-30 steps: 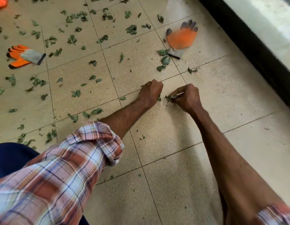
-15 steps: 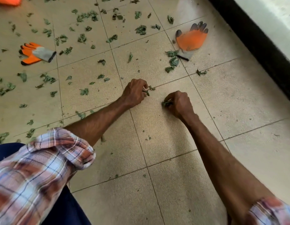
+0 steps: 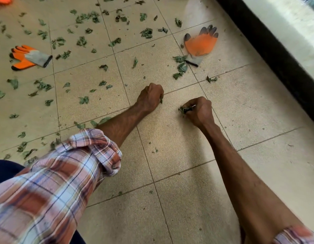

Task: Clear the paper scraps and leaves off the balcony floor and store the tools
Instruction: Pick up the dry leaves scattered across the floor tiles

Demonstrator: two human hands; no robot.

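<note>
Protruding from curled right hand (image 3: 199,110): leaf bunch (image 3: 184,109), gripped tight, low over tiled floor (image 3: 170,134). Found pinched in curled left hand (image 3: 150,97): one leaf scrap (image 3: 161,100). Located ahead, nearer the right hand, beside orange glove (image 3: 200,44): loose leaf cluster (image 3: 181,67). Judged next pickup.

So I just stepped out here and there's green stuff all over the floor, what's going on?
A person is picking leaf scraps off the tiled floor by hand. The right hand grips a small bunch of leaves; the left hand pinches a green bit or two. Plenty of scraps lie scattered, mostly to the left. One orange work glove lies unworn at the left, a second orange glove near the dark wall base.
</note>
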